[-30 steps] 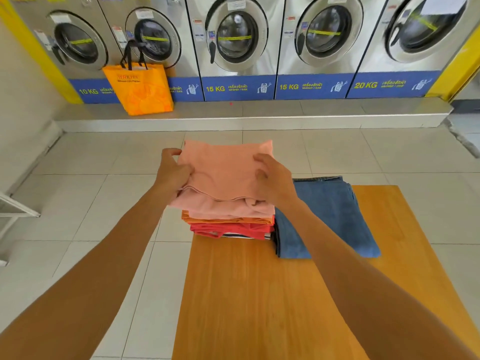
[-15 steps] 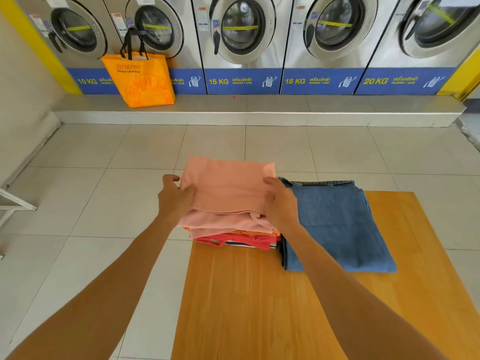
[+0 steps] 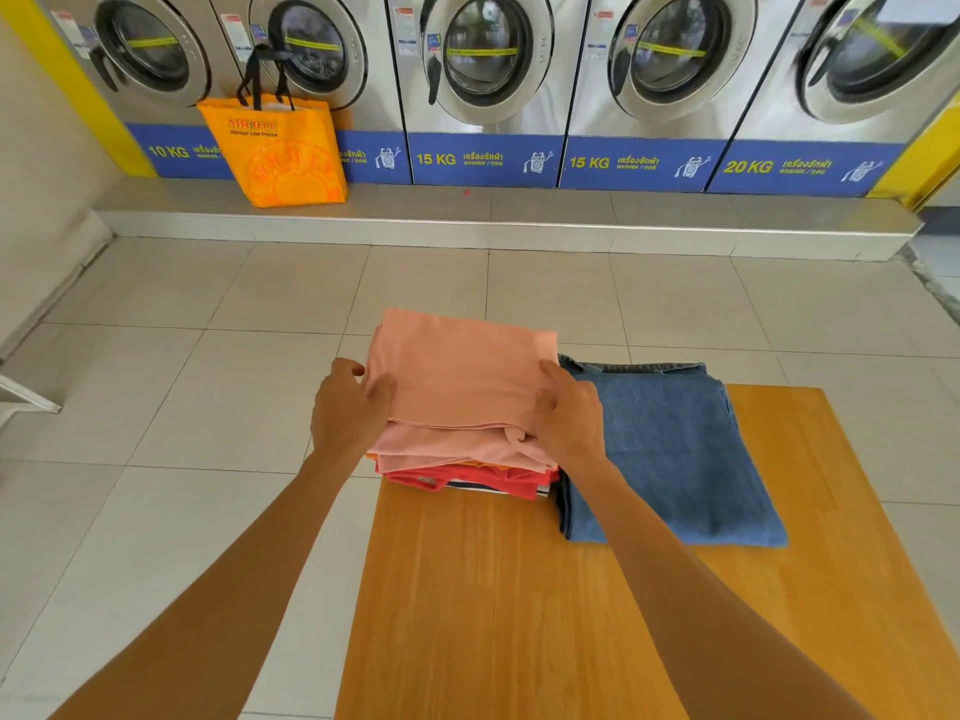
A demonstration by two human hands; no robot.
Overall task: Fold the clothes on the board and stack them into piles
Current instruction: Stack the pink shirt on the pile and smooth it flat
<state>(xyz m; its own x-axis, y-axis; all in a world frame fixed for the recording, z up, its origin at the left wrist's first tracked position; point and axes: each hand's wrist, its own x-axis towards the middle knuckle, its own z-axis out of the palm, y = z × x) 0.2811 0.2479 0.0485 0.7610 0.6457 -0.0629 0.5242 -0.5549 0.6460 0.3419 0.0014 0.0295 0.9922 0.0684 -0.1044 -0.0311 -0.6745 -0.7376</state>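
Observation:
A folded pink garment point(image 3: 462, 376) lies on top of a pile of folded clothes point(image 3: 467, 472) at the far left corner of the wooden board point(image 3: 519, 605). Pink, orange and red layers show at the pile's near edge. My left hand point(image 3: 347, 407) grips the pink garment's left side and my right hand point(image 3: 566, 415) grips its right side, thumbs on top. Right of the pile, touching it, lie folded blue jeans point(image 3: 670, 454).
A row of front-loading washing machines point(image 3: 485, 70) stands on a raised step point(image 3: 493, 226) across the back. An orange shopping bag point(image 3: 283, 150) rests on that step at the left. Tiled floor point(image 3: 156, 397) surrounds the board. A white frame point(image 3: 23, 394) pokes in at the left edge.
The pink garment has come down from slightly raised and now rests flat on the pile, both hands still at its sides. The camera has tilted a little.

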